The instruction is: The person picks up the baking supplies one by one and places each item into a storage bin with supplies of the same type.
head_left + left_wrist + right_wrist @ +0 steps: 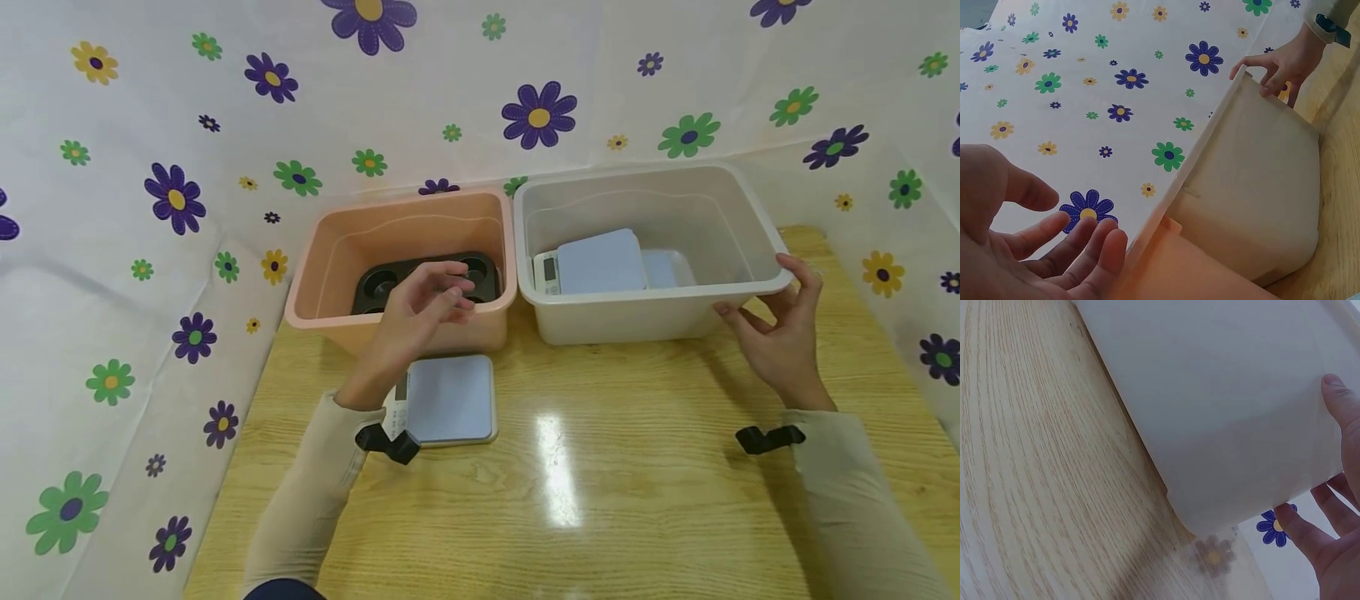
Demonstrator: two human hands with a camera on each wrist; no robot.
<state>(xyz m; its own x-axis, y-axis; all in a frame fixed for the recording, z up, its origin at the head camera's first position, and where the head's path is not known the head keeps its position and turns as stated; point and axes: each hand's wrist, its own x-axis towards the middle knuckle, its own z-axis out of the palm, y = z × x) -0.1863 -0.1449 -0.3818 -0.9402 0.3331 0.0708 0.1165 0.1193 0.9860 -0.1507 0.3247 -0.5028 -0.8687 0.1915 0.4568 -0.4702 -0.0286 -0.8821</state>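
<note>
My left hand [423, 304] hovers over the front of the orange bin [330, 323], its fingers loosely bent and nothing in them. Inside that bin lies a black muffin tin [375, 285], partly hidden by the hand. My right hand [783, 333] grips the near right corner of the white bin [622, 321]; in the right wrist view the thumb [1339, 400] presses one wall and the fingers reach round the corner. A kitchen scale [602, 262] leans tilted in the white bin, beside a pale flat item [667, 268] whose kind I cannot tell.
Another kitchen scale [452, 400] lies on the wooden table [645, 483] before the orange bin, its left side partly covered by my left wrist. The bins stand side by side against a flower-patterned cloth [450, 92] at the back.
</note>
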